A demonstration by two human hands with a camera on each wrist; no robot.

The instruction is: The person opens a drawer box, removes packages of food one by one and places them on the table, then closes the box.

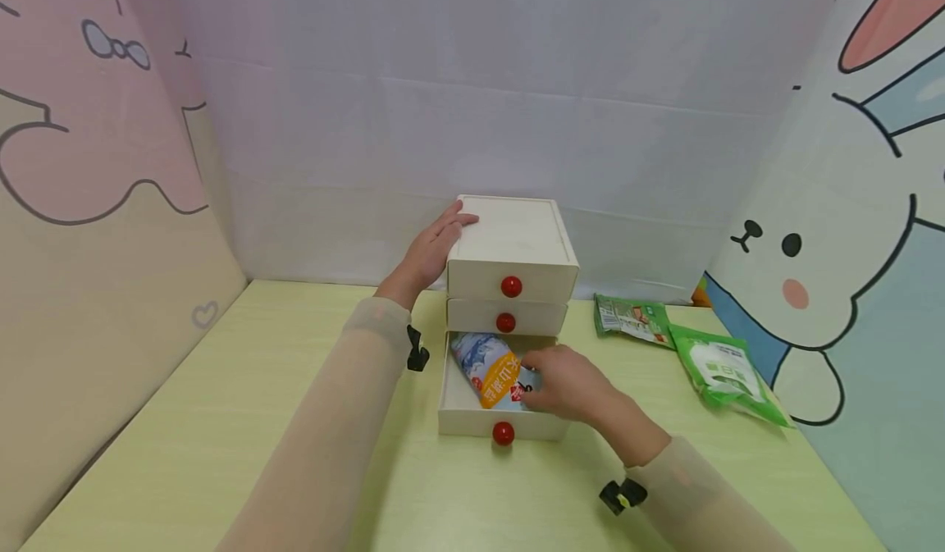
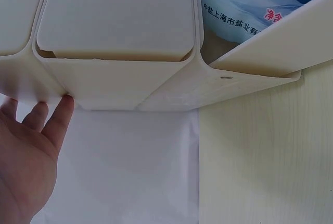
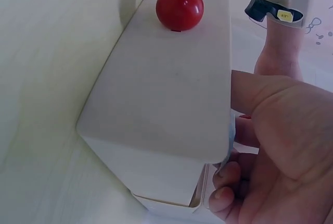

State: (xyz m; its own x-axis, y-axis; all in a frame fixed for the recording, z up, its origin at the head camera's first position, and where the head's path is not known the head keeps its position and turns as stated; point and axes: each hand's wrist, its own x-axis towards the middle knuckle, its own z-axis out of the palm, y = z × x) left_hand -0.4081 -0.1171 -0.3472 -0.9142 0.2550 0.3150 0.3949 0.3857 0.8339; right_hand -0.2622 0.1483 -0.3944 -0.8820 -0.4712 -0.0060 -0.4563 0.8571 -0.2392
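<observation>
A white drawer cabinet (image 1: 509, 232) stands on the table, its bottom drawer (image 1: 461, 422) pulled out. Inside that drawer lies a blue and orange bag of salt (image 1: 487, 367), also partly visible in the left wrist view. My right hand (image 1: 568, 384) pinches the bag's right end between thumb and fingers. In the right wrist view, the drawer front with its red knob (image 3: 179, 8) hides most of the bag. Against the cabinet's upper left side rests my left hand (image 1: 431, 248), fingers extended over the top edge; the left wrist view shows its fingertips touching the side.
To the right of the cabinet lie a dark green packet (image 1: 633, 320) and a bright green and white bag (image 1: 727, 371). The two upper drawers, with red knobs (image 1: 511, 287), are closed. Curtains with cartoon prints (image 1: 819, 232) surround the table (image 1: 295, 453).
</observation>
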